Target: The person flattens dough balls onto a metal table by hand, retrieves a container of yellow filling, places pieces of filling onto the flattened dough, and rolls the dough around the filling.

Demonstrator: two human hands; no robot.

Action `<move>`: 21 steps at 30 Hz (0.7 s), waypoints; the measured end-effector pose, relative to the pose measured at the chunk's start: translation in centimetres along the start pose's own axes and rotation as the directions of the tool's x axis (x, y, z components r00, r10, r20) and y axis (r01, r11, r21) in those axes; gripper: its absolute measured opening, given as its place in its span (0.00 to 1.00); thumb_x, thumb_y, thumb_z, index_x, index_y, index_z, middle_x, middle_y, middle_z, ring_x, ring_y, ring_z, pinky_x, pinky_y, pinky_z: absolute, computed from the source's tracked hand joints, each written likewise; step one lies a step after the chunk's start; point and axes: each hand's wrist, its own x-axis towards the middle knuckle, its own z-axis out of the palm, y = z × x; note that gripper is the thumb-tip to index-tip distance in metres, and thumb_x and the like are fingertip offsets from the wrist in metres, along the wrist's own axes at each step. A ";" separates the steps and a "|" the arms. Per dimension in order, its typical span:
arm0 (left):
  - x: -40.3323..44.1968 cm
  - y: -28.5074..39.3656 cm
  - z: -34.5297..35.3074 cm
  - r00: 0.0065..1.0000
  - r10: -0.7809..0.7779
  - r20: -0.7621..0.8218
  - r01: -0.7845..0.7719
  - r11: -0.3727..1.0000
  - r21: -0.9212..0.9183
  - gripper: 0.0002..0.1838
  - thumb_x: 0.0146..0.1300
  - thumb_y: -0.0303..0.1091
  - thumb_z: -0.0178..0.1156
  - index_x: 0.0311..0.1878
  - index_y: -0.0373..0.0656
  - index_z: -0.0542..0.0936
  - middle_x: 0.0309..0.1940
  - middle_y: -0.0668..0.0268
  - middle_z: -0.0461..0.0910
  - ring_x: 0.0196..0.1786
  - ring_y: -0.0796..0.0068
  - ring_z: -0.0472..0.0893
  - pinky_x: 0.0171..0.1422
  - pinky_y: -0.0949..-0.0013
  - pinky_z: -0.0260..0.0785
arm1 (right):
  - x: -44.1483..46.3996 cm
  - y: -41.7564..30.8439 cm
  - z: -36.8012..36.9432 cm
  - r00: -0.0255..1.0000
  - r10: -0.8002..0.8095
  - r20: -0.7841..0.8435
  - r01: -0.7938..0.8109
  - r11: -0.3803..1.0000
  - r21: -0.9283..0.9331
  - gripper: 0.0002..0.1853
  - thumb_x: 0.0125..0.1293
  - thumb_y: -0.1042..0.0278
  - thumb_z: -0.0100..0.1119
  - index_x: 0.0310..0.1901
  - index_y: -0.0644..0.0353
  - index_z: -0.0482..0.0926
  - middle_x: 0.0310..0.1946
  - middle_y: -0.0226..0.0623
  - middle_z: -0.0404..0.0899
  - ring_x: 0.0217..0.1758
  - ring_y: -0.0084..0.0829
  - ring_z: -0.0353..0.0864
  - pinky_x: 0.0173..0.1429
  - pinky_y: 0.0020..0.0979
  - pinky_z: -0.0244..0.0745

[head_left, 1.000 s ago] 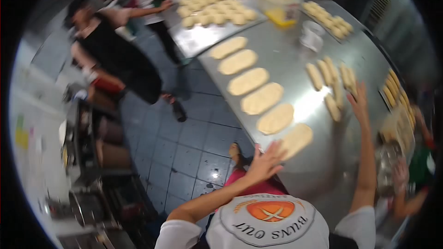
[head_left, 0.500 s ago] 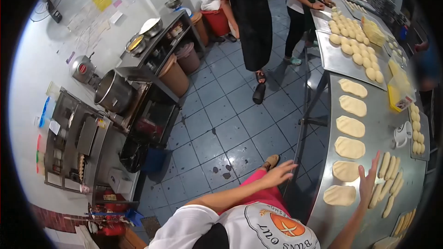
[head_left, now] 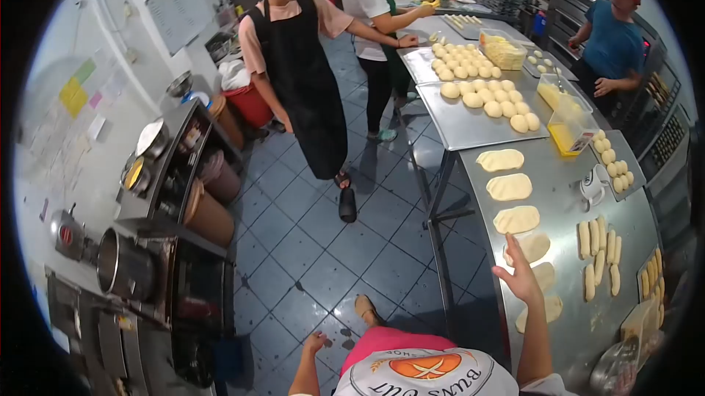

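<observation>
My right hand (head_left: 520, 275) is open and empty, fingers stretched toward the far end of the steel table. It is in front of a column of flattened dough pieces, and partly hides a dough oval (head_left: 534, 247). Farther along the column lies another flat dough oval (head_left: 516, 220), fully in sight. My left hand (head_left: 316, 342) hangs low over the floor, away from the table, its fingers curled in with nothing visible in them. Rolled dough sticks (head_left: 601, 238) lie in a group right of the column.
Trays of round dough balls (head_left: 507, 98) cover the table's far part. A white mug (head_left: 592, 186) and a yellow-bottomed plastic tub (head_left: 571, 131) stand along the right. A person in a black apron (head_left: 308, 87) stands in the aisle; two other people are farther off.
My view has swung up and right, bringing a person in blue into sight. My left hand has dropped and its fingers have curled. My right hand now overlaps the dough column.
</observation>
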 end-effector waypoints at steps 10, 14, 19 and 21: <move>7.2 3.4 -8.7 0.991 0.076 0.111 -0.033 0.937 -0.349 0.28 0.58 0.49 0.54 0.56 0.37 0.73 0.37 0.58 0.81 0.43 0.71 0.79 0.46 0.71 0.69 | 10.7 -9.1 9.2 0.997 -0.054 0.051 0.059 0.992 -0.113 0.40 0.58 0.55 0.60 0.68 0.55 0.51 0.68 0.58 0.45 0.69 0.50 0.53 0.66 0.35 0.57; 11.1 1.0 -11.8 0.994 0.038 0.103 0.001 0.934 -0.357 0.28 0.59 0.47 0.55 0.57 0.36 0.71 0.34 0.62 0.80 0.38 0.74 0.79 0.40 0.73 0.69 | 12.4 -9.7 11.3 0.996 -0.018 0.086 0.027 0.994 -0.107 0.40 0.59 0.53 0.59 0.68 0.54 0.51 0.68 0.60 0.44 0.69 0.52 0.53 0.66 0.37 0.57; 15.6 0.0 -14.2 0.992 -0.039 0.119 0.072 0.956 -0.286 0.26 0.59 0.46 0.56 0.54 0.36 0.74 0.32 0.64 0.80 0.31 0.76 0.79 0.32 0.74 0.69 | 14.1 -8.5 11.4 0.998 -0.018 0.057 0.026 0.988 -0.149 0.39 0.60 0.51 0.58 0.68 0.55 0.51 0.67 0.62 0.43 0.68 0.54 0.53 0.67 0.38 0.55; 16.7 1.5 -14.6 0.989 -0.030 0.144 0.070 0.958 -0.279 0.26 0.59 0.46 0.55 0.54 0.36 0.74 0.33 0.64 0.80 0.31 0.76 0.79 0.32 0.74 0.70 | 15.0 -8.1 10.9 0.999 -0.008 0.053 0.015 0.990 -0.138 0.39 0.60 0.51 0.57 0.68 0.56 0.51 0.67 0.62 0.43 0.68 0.54 0.52 0.67 0.38 0.55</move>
